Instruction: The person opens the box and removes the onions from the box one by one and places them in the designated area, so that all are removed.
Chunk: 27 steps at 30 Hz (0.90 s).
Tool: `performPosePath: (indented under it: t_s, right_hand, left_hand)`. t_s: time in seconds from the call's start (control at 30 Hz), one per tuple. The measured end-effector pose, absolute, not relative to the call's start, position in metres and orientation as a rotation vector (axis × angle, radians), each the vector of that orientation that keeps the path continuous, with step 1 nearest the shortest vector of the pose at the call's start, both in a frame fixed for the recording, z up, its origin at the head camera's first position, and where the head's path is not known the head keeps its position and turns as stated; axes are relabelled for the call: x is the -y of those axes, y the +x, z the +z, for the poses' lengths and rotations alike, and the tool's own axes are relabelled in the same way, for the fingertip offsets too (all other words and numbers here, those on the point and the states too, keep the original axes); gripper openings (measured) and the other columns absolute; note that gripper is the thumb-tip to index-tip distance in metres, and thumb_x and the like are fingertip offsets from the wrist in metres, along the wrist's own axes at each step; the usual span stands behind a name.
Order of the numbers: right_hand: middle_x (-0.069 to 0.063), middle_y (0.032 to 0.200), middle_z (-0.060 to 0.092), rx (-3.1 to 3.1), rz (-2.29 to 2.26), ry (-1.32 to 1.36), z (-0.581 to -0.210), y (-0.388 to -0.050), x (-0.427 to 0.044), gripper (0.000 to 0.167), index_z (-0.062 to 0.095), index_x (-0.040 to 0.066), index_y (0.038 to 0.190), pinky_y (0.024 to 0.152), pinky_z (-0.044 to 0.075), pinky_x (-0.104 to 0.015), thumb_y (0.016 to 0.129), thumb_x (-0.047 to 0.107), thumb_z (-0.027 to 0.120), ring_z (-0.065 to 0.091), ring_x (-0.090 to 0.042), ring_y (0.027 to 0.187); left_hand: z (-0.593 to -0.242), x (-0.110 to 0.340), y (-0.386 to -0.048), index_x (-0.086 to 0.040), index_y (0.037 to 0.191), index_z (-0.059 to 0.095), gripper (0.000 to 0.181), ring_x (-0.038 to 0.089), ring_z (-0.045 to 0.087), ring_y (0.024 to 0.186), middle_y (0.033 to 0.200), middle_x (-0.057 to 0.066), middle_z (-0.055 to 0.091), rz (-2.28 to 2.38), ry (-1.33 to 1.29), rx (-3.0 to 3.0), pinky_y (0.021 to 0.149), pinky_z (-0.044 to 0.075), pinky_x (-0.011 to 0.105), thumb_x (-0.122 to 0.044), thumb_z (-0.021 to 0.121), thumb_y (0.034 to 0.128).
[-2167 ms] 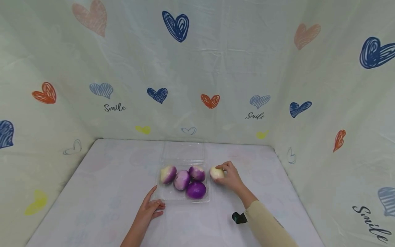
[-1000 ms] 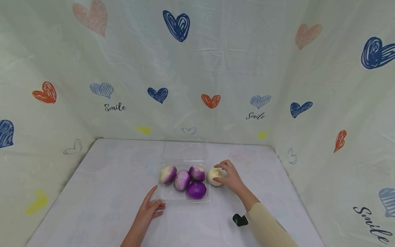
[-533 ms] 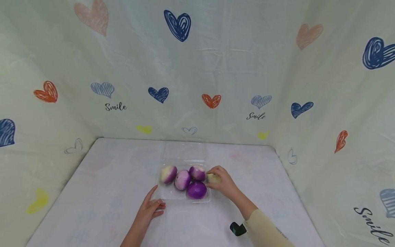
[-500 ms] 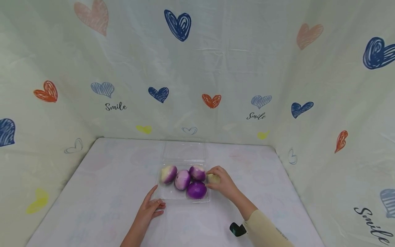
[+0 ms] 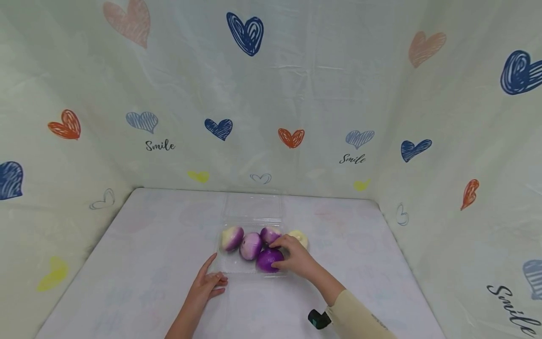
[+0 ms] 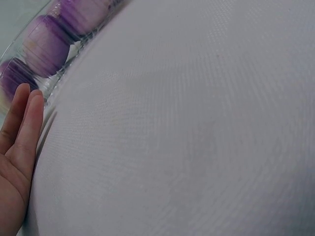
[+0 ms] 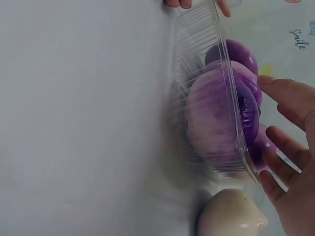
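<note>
A clear plastic clamshell box (image 5: 237, 268) stands on the table, its lid (image 5: 252, 207) laid back behind it. Several purple-and-white onions (image 5: 251, 246) sit inside. My right hand (image 5: 298, 259) reaches over the box's right side, thumb and fingers spread about the deep purple onion (image 5: 267, 260) at front right; a firm hold is not visible. In the right wrist view, the fingers (image 7: 290, 147) are apart beside the onions. Just outside the box, partly behind that hand, lies a white onion (image 5: 299, 238). My left hand (image 5: 204, 287) rests at the box's front left corner, forefinger extended.
The white-covered table (image 5: 161, 245) extends around the box. A pale curtain (image 5: 262, 94) printed with hearts hangs at the back and sides. A small dark device (image 5: 318, 320) sits by my right wrist.
My right hand has let go of the white onion beside the box and moved left and toward me, over the deep purple onion. The left hand has stayed in place.
</note>
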State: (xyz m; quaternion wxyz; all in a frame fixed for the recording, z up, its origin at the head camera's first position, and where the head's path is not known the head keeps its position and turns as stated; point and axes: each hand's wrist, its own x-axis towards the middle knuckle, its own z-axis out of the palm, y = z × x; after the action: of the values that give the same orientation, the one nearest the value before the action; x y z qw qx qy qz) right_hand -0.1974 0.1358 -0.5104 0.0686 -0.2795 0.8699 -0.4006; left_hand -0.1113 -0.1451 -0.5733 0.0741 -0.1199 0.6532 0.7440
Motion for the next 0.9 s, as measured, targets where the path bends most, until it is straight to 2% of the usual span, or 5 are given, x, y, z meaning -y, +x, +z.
performPosePath:
  t_s: [0.17,0.4,0.9]
  right_hand:
    - [-0.006,0.123,0.058,-2.591,-1.107,-0.934,-0.508,-0.2,-0.132,0.043,0.066,0.004,0.115,0.104,0.037,-0.05,0.076,0.013,0.083,0.047,-0.03,0.123]
    - [-0.004,0.124,0.058,-2.591,-0.876,-0.983,-0.508,-0.207,-0.128,0.044,0.066,0.01,0.117,0.104,0.039,-0.042,0.077,0.012,0.083,0.049,-0.024,0.122]
    - [-0.002,0.123,0.061,-2.594,-0.766,-1.046,-0.51,-0.212,-0.129,0.048,0.066,0.011,0.118,0.104,0.039,-0.038,0.074,0.012,0.085,0.051,-0.021,0.121]
  left_hand:
    - [-0.573,0.145,-0.111,-0.017,0.154,0.026,0.063,0.026,0.066,0.089,0.096,0.015,0.066,2.224,-0.372,-1.971,0.074,0.056,0.034,-0.006,0.053,0.0987]
    - [-0.575,0.144,-0.112,-0.016,0.154,0.026,0.063,0.024,0.066,0.087,0.094,0.015,0.066,2.231,-0.366,-1.972,0.073,0.056,0.033,-0.004,0.052,0.0984]
    - [-0.575,0.144,-0.112,-0.016,0.154,0.027,0.062,0.025,0.065,0.088,0.095,0.014,0.066,2.218,-0.368,-1.985,0.073,0.056,0.032,-0.004,0.052,0.0984]
